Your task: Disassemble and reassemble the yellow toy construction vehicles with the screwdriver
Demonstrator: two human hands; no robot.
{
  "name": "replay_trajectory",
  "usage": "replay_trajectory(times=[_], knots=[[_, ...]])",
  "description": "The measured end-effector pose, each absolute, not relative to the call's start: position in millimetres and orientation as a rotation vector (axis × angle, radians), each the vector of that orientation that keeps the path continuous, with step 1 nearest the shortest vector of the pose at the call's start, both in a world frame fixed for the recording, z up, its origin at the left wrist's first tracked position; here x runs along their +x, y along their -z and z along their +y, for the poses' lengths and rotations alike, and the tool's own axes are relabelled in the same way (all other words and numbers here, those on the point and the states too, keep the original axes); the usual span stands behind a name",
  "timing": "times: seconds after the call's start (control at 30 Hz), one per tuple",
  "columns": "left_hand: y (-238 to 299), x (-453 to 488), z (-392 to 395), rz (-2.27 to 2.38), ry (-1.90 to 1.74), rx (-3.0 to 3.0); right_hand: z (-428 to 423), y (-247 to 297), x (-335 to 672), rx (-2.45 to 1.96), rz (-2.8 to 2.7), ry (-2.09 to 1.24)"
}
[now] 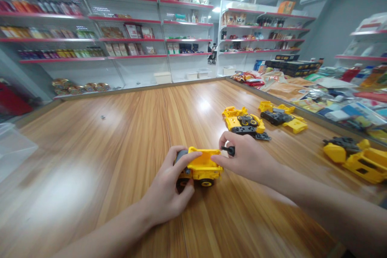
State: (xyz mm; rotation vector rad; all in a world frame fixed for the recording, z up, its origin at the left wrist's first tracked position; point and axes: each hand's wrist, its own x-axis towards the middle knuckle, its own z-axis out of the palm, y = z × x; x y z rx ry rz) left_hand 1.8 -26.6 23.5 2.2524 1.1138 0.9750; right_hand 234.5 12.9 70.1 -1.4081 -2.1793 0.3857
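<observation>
A yellow toy dump truck (203,167) with black wheels stands on the wooden table (121,149) in front of me. My left hand (169,191) is wrapped round its left end, thumb lying on top of the yellow bed. My right hand (246,157) touches the truck's right edge with its fingertips and pinches a small black screw-like part (229,150) just above that edge.
Other yellow and black toy vehicle parts lie to the right: one pile (244,123), another (282,117), and a larger yellow vehicle (358,159) near the table's right edge. A counter of packaged goods (332,96) runs along the right. Shop shelves (121,40) line the back.
</observation>
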Motion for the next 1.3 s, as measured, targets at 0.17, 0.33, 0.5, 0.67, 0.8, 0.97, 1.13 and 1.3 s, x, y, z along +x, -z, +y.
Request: replay_trajectory(times=[0.17,0.33,0.5,0.67,0.8,0.97,1.13,1.3], knots=[[-23.0,1.2,-26.2,1.101,-0.979,2.251,16.1,-66.4,232.7,-1.561,-2.272,-0.579],[-24.1,2.3,-27.0,1.082,-0.982,2.258,18.5,-64.4,235.3,-1.599,-2.241,-0.722],[-24.6,1.9,-27.1,1.091,-0.97,2.269,20.5,-62.4,236.3,-1.644,-2.23,-0.89],[-24.1,2.7,-26.7,1.077,-0.973,2.266,20.9,-64.0,236.0,-1.656,-2.216,-0.92],[-24.1,3.1,-26.8,1.076,-0.974,2.266,22.8,-66.0,236.4,-1.619,-2.159,-0.942],[-25.2,3.2,-26.7,1.094,-0.982,2.261,23.1,-63.3,236.3,-1.419,-2.075,-1.058],[-24.5,3.8,-26.0,1.137,-1.017,2.25,23.8,-61.4,236.4,-1.372,-2.018,-0.926],[-22.0,2.9,-25.0,1.212,-1.037,2.24,34.4,-66.4,247.4,-1.627,-2.316,-0.39]])
